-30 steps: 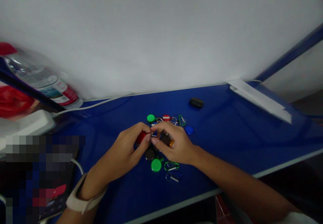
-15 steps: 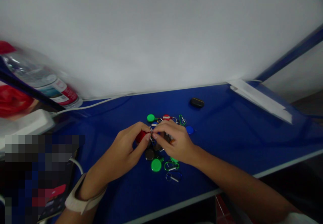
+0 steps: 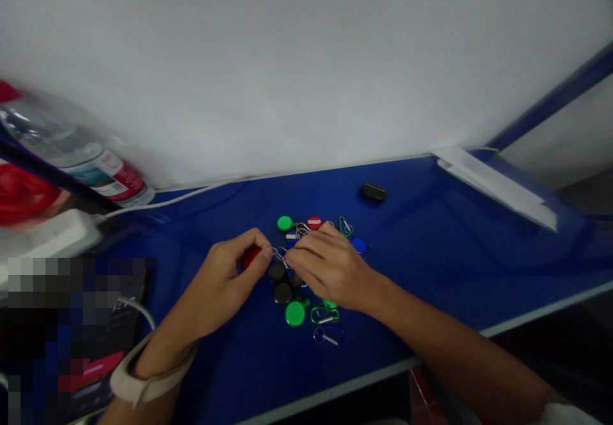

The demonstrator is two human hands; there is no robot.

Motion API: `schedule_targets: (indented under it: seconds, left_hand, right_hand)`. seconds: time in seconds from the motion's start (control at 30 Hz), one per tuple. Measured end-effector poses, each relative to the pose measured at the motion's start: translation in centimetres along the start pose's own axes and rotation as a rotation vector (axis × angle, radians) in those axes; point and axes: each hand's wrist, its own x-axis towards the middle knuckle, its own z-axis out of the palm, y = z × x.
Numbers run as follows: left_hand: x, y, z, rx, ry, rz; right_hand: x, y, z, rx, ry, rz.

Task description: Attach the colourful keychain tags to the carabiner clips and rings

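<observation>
My left hand (image 3: 224, 279) pinches a red key tag (image 3: 249, 258) above the blue table top. A thin wire ring (image 3: 280, 255) runs from that tag toward my right hand (image 3: 331, 269). The right fingertips appear to hold the ring while the hand covers the middle of a loose pile of key tags and carabiners. Beside the hands lie black round tags (image 3: 282, 293), a green round tag (image 3: 295, 313), a red-and-white tag (image 3: 314, 223) and a blue tag (image 3: 359, 245). A green carabiner (image 3: 324, 314) and a blue carabiner (image 3: 328, 335) lie nearest me.
A black oval case (image 3: 373, 193) lies on the blue table (image 3: 431, 253) beyond the pile. A plastic water bottle (image 3: 71, 141), a white cable (image 3: 191, 194) and a white block (image 3: 43, 240) are at the left. A phone (image 3: 98, 374) lies at the lower left, partly obscured.
My left hand has moved left with the red tag, opening a gap between my hands. The thin wire now shows across that gap, and more black tags are visible.
</observation>
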Motion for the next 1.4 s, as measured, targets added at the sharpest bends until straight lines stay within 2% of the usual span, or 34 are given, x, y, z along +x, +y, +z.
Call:
schedule_targets:
  seconds: [0.07, 0.2, 0.33, 0.43, 0.53, 0.73, 0.93, 1.03, 1.1, 1.23, 1.3, 1.4]
  left_hand:
    - [0.0, 0.0, -0.2, 0.011, -0.003, 0.014]
    - [0.0, 0.1, -0.1, -0.047, -0.07, 0.049]
    - [0.0, 0.2, 0.7, -0.131, -0.152, 0.083]
    - [0.0, 0.1, 1.2, -0.134, -0.153, 0.114]
    - [-0.1, 0.0, 1.4, -0.13, -0.148, 0.109]
    - [-0.2, -0.1, 1.3, -0.169, -0.129, 0.096]
    - [0.0, -0.2, 1.3, -0.123, -0.08, 0.108]
    - [0.3, -0.2, 1.5, -0.044, -0.07, 0.106]
    - [0.3, 0.0, 1.6, -0.004, -0.082, 0.109]
    - [0.0, 0.1, 1.7, 0.033, -0.091, 0.151]
    - [-0.1, -0.1, 1.9, 0.102, -0.109, 0.177]
    - [-0.1, -0.5, 2.2, 0.169, -0.146, 0.186]
  right_hand:
    - [0.0, 0.0, 0.1, 0.147, 0.067, 0.052]
    - [0.1, -0.5, 0.2, 0.5, 0.224, 0.265]
    - [0.1, -1.4, 0.7, 0.802, 0.237, 0.502]
    - [0.0, -1.7, 1.3, 0.973, 0.234, 0.613]
    - [-0.1, -1.6, 1.5, 0.831, 0.262, 0.578]
    - [0.0, -0.8, 1.2, 0.32, 0.262, 0.32]
    - [-0.1, -0.6, 1.3, 0.07, 0.15, 0.283]
    - [0.1, -0.8, 0.9, 0.144, 0.207, 0.321]
    - [0.4, -1.0, 0.6, 0.312, 0.236, 0.417]
    - [0.8, -1.2, 0.2, 0.717, 0.177, 0.682]
    - [1.0, -1.2, 0.0, 0.858, 0.18, 0.739]
    - [1.1, -1.1, -0.2, 0.872, 0.202, 0.755]
